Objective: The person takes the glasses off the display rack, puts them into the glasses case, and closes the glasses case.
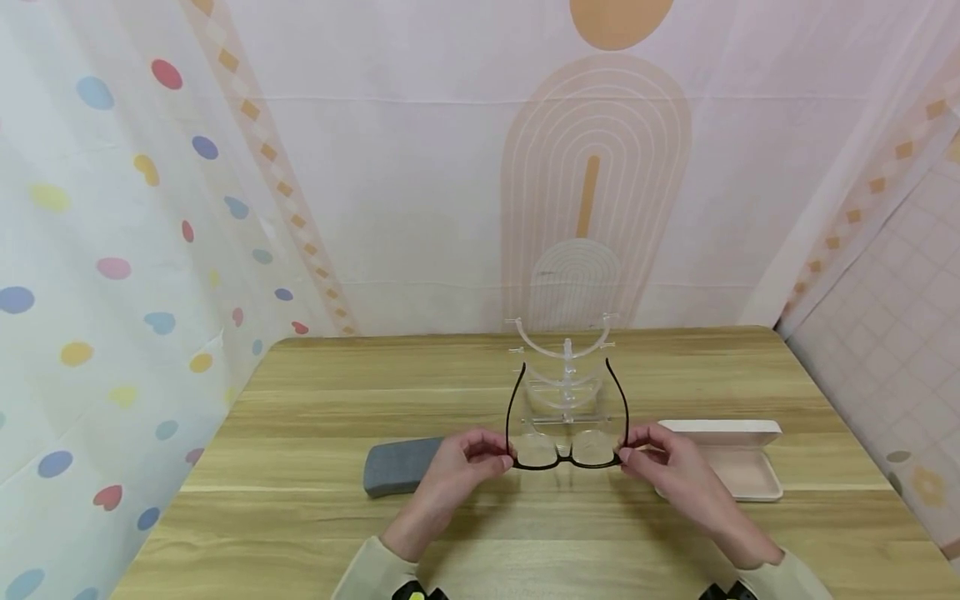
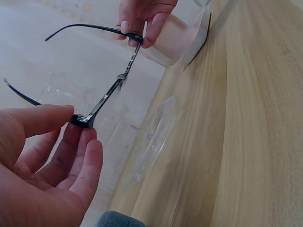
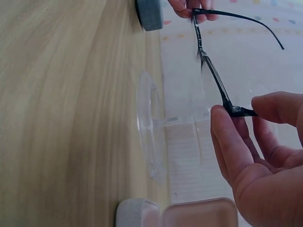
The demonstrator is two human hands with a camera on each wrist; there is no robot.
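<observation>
Black-framed eyeglasses (image 1: 565, 459) are held up between both hands, temples unfolded and pointing away toward the back. My left hand (image 1: 461, 472) pinches the frame's left hinge corner between thumb and fingers. At the opposite hinge corner, my right hand (image 1: 674, 468) pinches the frame the same way, as the right wrist view also shows. Just behind the glasses stands a clear plastic eyeglass display stand (image 1: 567, 367) with several curved arms, its lower part seen partly through the lenses. In the left wrist view its clear base (image 2: 154, 142) rests on the wood, apart from the glasses.
A closed grey-blue glasses case (image 1: 397, 468) lies beside the left hand, partly hidden by it. To the right, behind the right hand, an open white case (image 1: 738, 471) shows a pinkish inside. Patterned curtains (image 1: 420, 183) hang around the wooden table (image 1: 315, 533).
</observation>
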